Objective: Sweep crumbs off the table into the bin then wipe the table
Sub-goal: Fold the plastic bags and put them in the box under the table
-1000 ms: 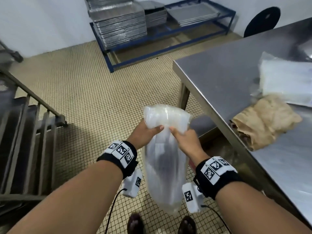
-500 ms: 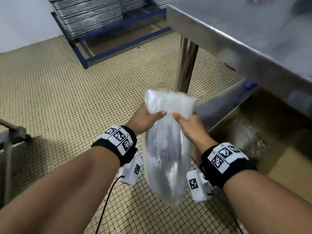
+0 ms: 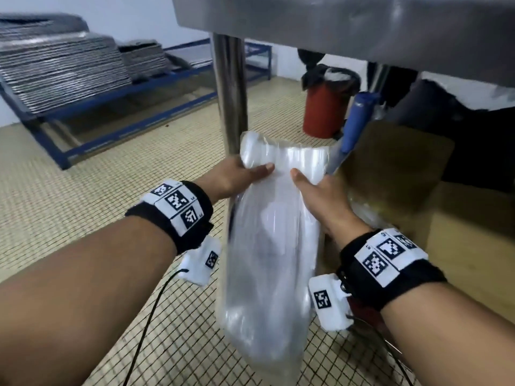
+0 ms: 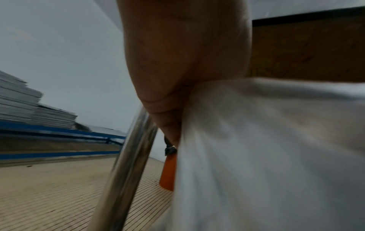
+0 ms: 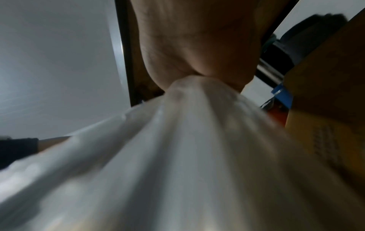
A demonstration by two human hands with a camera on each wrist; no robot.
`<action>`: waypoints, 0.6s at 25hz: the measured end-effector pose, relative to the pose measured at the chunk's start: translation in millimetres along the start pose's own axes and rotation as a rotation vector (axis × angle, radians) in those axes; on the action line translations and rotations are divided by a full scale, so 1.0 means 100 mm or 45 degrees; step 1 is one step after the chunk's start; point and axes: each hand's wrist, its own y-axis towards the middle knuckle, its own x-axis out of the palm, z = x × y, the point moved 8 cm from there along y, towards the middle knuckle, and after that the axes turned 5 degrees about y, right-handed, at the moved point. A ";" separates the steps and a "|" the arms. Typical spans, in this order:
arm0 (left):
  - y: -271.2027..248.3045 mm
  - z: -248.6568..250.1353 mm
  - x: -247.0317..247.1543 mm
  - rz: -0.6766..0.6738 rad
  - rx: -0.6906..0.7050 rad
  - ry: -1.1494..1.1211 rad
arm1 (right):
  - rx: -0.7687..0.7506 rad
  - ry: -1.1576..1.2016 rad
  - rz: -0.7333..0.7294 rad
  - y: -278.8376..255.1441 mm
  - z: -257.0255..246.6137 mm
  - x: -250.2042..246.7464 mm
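Both hands — the left hand (image 3: 237,176) and right hand (image 3: 320,190) — gripped a clear plastic bag (image 3: 273,246) below the tabletop (image 3: 334,20); sweeping and wiping looked not yet done.

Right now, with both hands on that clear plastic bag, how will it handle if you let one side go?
The clear plastic bag is probably floppy: it hangs limp below where the left hand and right hand pinch its top. It looks light, sagging little. The glossy film may slip, so one hand should grip firmly.
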 end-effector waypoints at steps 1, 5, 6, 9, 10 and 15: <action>0.07 0.12 0.08 -0.015 0.030 0.041 | 0.005 0.025 0.058 0.00 0.02 -0.15; 0.29 0.58 0.44 -0.062 0.138 0.100 | 0.068 0.111 0.208 0.02 0.07 -0.72; 0.34 0.72 0.55 -0.074 0.183 0.101 | 0.088 0.123 0.242 0.02 0.09 -0.86; 0.47 1.14 0.81 -0.055 0.390 0.232 | 0.118 0.117 0.340 0.03 0.08 -1.27; 0.50 1.26 0.88 -0.050 0.440 0.261 | 0.130 0.106 0.377 0.04 0.06 -1.41; 0.67 1.70 1.08 0.049 0.460 0.151 | 0.127 0.082 0.467 0.09 -0.05 -1.91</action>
